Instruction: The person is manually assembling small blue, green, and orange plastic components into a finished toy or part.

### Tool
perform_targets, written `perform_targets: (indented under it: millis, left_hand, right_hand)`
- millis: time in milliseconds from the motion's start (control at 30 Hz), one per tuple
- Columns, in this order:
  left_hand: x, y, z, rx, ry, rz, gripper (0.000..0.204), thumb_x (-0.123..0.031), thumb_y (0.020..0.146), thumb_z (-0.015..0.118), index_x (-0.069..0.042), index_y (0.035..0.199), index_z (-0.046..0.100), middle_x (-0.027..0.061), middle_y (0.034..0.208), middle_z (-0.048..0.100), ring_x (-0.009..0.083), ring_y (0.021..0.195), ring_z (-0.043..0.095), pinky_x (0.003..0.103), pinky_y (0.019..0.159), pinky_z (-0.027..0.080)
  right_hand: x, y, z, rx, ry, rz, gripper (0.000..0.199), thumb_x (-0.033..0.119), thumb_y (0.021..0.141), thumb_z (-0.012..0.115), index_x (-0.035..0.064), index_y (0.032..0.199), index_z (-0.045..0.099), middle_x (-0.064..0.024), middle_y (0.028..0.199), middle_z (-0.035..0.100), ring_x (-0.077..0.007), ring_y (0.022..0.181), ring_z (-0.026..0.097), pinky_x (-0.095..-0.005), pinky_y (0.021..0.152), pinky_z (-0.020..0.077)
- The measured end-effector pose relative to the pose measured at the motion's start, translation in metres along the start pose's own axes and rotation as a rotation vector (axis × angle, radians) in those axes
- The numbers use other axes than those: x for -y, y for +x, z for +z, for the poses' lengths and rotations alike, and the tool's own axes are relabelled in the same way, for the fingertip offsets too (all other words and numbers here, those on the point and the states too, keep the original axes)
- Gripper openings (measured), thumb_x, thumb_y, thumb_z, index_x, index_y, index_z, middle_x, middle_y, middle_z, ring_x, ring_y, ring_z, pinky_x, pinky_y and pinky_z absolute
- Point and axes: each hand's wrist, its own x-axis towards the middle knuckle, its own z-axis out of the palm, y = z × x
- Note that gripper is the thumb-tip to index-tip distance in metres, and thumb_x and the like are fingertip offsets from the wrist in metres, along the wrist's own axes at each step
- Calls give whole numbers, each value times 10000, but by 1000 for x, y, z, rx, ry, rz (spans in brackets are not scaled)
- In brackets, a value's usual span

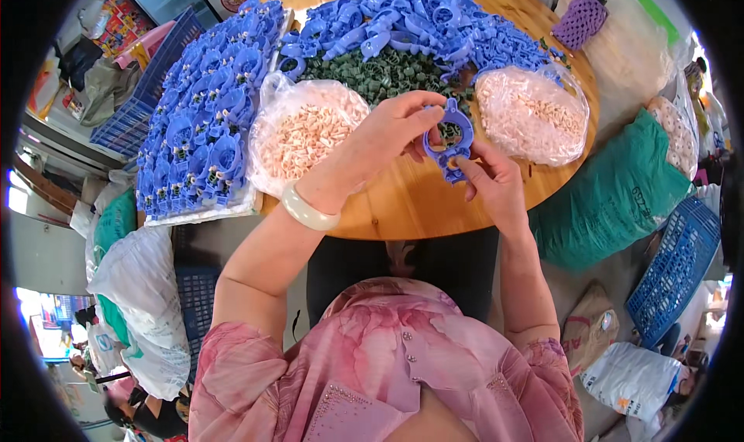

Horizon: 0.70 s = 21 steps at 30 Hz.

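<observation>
Between my two hands, above the near part of the round wooden table (395, 209), is a blue plastic ring-shaped part (463, 132). My left hand (411, 124) pinches its upper end with thumb and fingers. At its lower end, my right hand (492, 180) grips it, thumb pressed against the narrow section. Beside my left forearm lies a clear bag of small cream-coloured pieces (302, 132). A second clear bag of pale pieces (535, 116) rests right of my hands. Just beyond them spreads a heap of small dark green pieces (380, 76).
A large pile of blue plastic parts (418, 19) covers the table's far side. At left stands a board packed with rows of blue assemblies (209, 116). A bottle in a purple knitted cover (581, 15) is at far right. Green sacks (612, 194) and blue crates (676, 271) flank the table.
</observation>
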Motion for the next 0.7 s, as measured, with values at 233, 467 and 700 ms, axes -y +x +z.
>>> perform_targets:
  millis: [233, 467, 700]
  left_hand:
    - [44, -22, 14, 43, -525, -15, 416, -311, 902, 522, -50, 1223, 476, 46, 1042, 578, 116, 942, 549, 280, 849, 449]
    - [64, -27, 40, 123, -850, 241, 248, -130, 861, 580, -77, 1101, 548, -1, 941, 587, 91, 862, 538, 260, 759, 432]
    - [73, -38, 29, -75, -812, 295, 337, -150, 831, 631, -63, 1143, 539, 11, 980, 607, 91, 835, 564, 259, 740, 454]
  right_hand:
    - [-4, -8, 14, -28, 186, 114, 268, 70, 850, 578, -30, 1094, 527, -58, 822, 619, -62, 560, 532, -182, 447, 425]
    - [7, -17, 41, -288, -113, -4, 453, 32, 837, 569, -3, 1258, 404, -51, 831, 598, -52, 578, 512, -153, 448, 399]
    - [0, -14, 25, -25, -120, 3, 365, 74, 867, 545, 16, 1222, 484, -40, 838, 607, -47, 579, 513, -176, 498, 435]
